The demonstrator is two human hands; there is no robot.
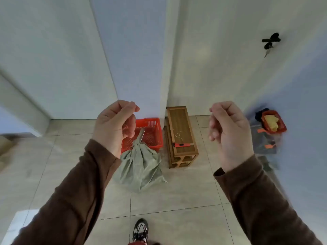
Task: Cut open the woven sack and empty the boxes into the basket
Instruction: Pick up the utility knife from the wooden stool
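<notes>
A grey-green woven sack (140, 167), tied at its neck, stands on the tiled floor. Behind it sits a red plastic basket (152, 137). An orange utility knife (182, 144) lies on a small wooden stool (180, 126) to the right of the basket. My left hand (115, 124) is raised in front of the basket with its fingers curled and nothing in it. My right hand (228, 128) is raised to the right of the stool, fingers likewise curled and holding nothing. Both hands are well above the sack. No boxes show.
White walls and a corner pillar rise behind the basket. A door on the right has a black handle (271, 40) with keys. A small red tray (273, 123) with yellow contents sits at the right. One shoe (140, 230) shows at the bottom.
</notes>
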